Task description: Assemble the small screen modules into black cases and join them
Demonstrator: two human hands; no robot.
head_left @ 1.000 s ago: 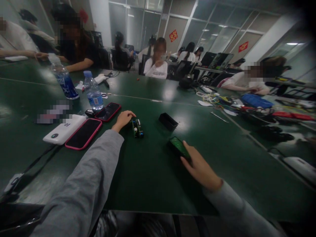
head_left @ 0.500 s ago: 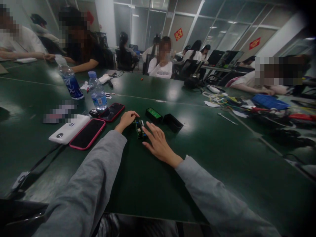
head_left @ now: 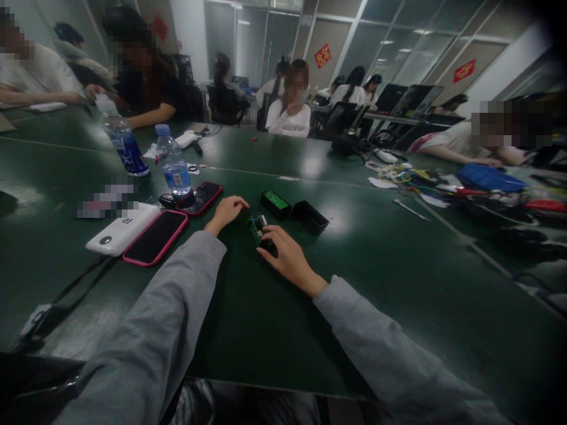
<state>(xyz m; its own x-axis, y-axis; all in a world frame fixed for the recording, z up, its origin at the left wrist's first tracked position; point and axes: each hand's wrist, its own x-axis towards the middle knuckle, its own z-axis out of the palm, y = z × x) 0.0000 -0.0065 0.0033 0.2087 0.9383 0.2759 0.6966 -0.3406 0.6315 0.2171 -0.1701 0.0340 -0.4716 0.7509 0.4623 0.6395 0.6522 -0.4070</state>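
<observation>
A small circuit board assembly stands on edge, with green board and dark parts. My right hand holds it from the right side, thumb and fingers curled around it. Left of the board, my left hand rests apart from it, fingers stretched toward the right with nothing in them. Just beyond lies a black case half with a green board inside. Beside that sits a hollow black case. Parts of the board are hidden behind my right fingers.
Left on the green table lie a pink-edged phone, a red-edged phone and a white power bank. Two bottles, one clear and one blue-labelled, stand behind. Tangled cables and a wrench lie right. People sit around.
My right hand has closed on the circuit board, which has shifted slightly right and turned. My left hand, close by the board before, is now farther from it.
</observation>
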